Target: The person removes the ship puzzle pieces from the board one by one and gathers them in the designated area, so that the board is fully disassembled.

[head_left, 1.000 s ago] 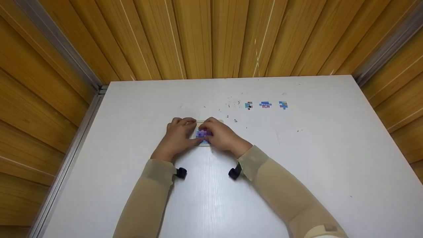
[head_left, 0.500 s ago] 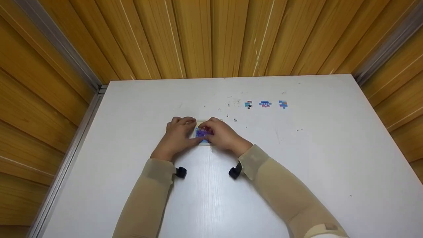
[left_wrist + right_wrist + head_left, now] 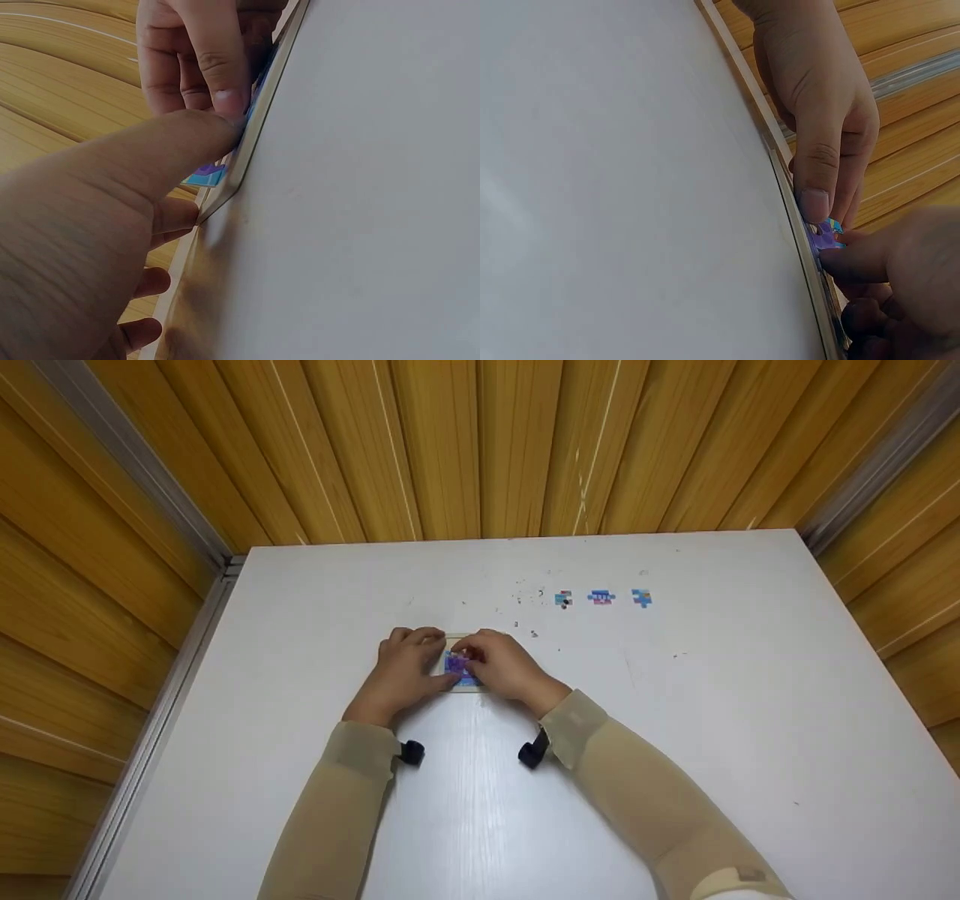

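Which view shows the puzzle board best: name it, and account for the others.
The head view: it looks down on the puzzle board, showing part of its colored face between the left hand and right hand. The left wrist view mainly shows an edge and corner; the right wrist view, mainly a long edge.

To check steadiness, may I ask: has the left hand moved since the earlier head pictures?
No: against the table's far edge, the left hand shows no visible shift in any direction.
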A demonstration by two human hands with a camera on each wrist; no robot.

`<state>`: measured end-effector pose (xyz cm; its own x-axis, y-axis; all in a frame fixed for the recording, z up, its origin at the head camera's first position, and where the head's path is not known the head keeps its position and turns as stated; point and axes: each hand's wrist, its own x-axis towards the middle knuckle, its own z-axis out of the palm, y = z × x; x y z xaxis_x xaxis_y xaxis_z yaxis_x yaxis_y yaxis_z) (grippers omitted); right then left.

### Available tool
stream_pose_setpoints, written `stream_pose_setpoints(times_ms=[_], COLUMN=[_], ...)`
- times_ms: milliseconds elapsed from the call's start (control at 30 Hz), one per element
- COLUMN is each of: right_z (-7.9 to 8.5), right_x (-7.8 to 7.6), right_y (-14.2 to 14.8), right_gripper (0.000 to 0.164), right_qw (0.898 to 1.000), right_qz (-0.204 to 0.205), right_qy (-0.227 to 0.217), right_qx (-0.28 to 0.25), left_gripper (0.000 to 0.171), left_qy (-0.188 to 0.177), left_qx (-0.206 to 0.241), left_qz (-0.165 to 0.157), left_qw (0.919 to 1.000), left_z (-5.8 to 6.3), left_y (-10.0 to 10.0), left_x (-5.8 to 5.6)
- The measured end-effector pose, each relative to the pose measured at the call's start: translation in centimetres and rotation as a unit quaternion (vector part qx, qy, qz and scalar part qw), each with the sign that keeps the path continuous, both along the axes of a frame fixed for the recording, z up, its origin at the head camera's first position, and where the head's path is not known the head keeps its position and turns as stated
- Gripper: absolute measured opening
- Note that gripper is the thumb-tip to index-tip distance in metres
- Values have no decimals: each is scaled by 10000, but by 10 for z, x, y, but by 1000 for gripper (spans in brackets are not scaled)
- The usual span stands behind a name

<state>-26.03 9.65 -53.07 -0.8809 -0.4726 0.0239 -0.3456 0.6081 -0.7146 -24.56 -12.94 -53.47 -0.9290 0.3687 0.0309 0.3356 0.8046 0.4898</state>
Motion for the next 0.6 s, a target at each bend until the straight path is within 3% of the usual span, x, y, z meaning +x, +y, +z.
stream_pose_setpoints(times_ms=[433, 600], right_z=[0, 1], right_x=[0, 0], right_y=[-2, 1], right_gripper=[28, 31], right_qw=[9997, 9999], right_qz=[-79, -111], right_qy=[132, -115], right_qx=[214, -22], left_gripper=[77, 77], left_qy=[63, -19], left_qx=[-60, -47], left_qz=[7, 59], left_qw=[10000, 10000], left_z=[-1, -1], left_y=[0, 1], left_x=[-1, -1])
